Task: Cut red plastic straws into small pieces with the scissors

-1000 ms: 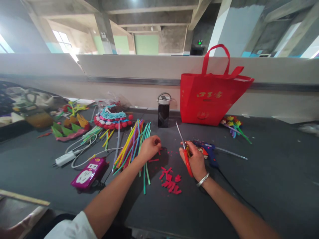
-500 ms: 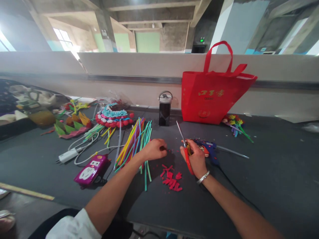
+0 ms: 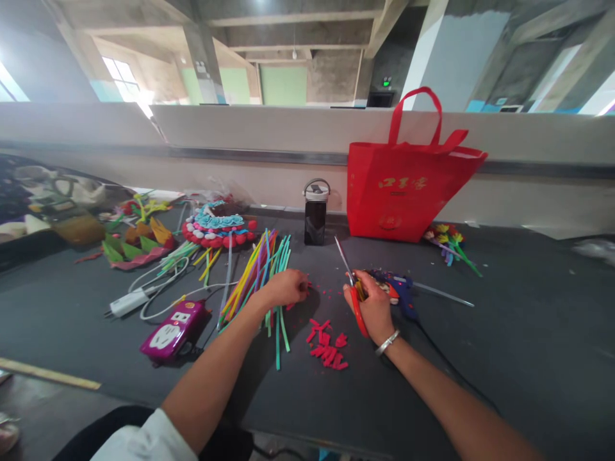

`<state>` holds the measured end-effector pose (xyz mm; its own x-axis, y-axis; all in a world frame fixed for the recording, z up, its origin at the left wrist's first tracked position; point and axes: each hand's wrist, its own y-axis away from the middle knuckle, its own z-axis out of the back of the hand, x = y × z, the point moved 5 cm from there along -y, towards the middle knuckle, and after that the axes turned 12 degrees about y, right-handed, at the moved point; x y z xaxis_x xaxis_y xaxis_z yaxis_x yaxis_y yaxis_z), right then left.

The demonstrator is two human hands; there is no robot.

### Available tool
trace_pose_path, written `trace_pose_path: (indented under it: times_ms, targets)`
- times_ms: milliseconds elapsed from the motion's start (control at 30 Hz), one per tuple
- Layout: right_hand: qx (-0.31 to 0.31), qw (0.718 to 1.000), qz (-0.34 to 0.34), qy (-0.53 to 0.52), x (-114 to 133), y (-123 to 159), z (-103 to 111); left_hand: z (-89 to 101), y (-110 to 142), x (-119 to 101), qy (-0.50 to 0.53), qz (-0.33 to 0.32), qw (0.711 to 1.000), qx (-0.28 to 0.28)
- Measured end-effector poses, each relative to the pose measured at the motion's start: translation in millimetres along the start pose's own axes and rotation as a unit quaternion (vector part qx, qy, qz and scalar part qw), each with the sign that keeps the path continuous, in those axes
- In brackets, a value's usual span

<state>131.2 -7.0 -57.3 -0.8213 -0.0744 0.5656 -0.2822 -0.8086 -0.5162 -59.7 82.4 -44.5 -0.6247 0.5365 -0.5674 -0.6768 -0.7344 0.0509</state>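
Observation:
My right hand (image 3: 372,307) is closed round the red handles of a pair of scissors (image 3: 350,282), whose blades point up and away. My left hand (image 3: 286,287) rests on the dark table with its fingers curled in a pinch on a small red piece that I can barely make out. It lies over the near end of a fan of coloured strips (image 3: 259,272). A small heap of red cut pieces (image 3: 329,346) lies on the table between and in front of both hands. A blue glue gun (image 3: 403,291) sits just behind my right hand.
A red tote bag (image 3: 408,186) stands at the back against a low wall, with a dark bottle (image 3: 316,214) to its left. A purple power strip (image 3: 173,326) and white cable lie at the left. Coloured craft flowers (image 3: 216,225) and paper shapes fill the far left.
My left hand slid slightly right toward the scissors, then drew back a little left over the strips. The right hand with the scissors has hardly moved.

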Motion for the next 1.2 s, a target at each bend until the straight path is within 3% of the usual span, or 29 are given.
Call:
trace_pose_path:
  times_ms: [200, 367, 467, 567, 700, 833, 933, 1033, 1133, 1200]
  targets:
    - [0.001, 1.000, 0.017, 0.013, 2, -1, 0, 28.4, 7, -5, -0.029, 0.009, 0.997, -0.077]
    - [-0.003, 1.000, 0.006, 0.009, 0, 0, 0, 21.4, 22, -17, -0.106, 0.058, 0.992, 0.030]
    - [0.005, 1.000, 0.005, 0.006, 1, 0, -1, 9.8, 25, -17, -0.122, 0.061, 0.990, 0.044]
    - [0.014, 1.000, 0.007, -0.002, 2, 0, -1, 7.5, 20, -11, -0.122, 0.054, 0.991, 0.006]
    - [0.014, 1.000, 0.007, -0.008, 1, 0, 0, 20.4, 3, 0, -0.109, 0.047, 0.993, -0.024]
    - [0.014, 1.000, 0.010, -0.008, 0, -1, -1, 36.0, -13, 4, -0.081, 0.009, 0.996, -0.039]
    - [0.011, 1.000, 0.011, -0.012, -1, -1, -2, 34.7, -14, 0, -0.071, -0.021, 0.996, -0.049]
    - [0.000, 1.000, 0.004, -0.016, -2, -1, -2, 19.7, -8, -13, 0.012, -0.081, 0.993, -0.087]
    - [-0.017, 0.999, -0.005, -0.030, -3, -1, 0, -0.2, -5, -29, 0.217, -0.153, 0.948, -0.177]
    - [-0.016, 0.999, -0.011, -0.046, -5, -2, 0, -19.6, -11, -35, 0.269, -0.153, 0.929, -0.201]
